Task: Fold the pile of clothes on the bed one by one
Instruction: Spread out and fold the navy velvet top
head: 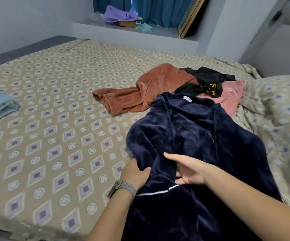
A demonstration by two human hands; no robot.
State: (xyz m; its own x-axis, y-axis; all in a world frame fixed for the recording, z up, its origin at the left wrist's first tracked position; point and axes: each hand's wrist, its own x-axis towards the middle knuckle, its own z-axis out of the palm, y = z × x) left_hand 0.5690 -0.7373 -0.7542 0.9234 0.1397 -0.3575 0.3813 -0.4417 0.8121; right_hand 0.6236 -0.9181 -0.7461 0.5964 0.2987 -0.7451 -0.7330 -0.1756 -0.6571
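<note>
The left hand (135, 174) pinches the navy fleece garment (192, 136) while the right hand (189, 171) lies spread on it; I'd flatten it on the bed (54, 119) before creasing.

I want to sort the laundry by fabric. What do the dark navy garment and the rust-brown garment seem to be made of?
Navy garment: probably plush fleece or velvety velour, with a soft, fuzzy pile that catches light in patches. Rust-brown garment: probably ribbed velour or corduroy-like fleece, with fine parallel ridges and a matte nap. Neither fibre can be told for certain.
</note>
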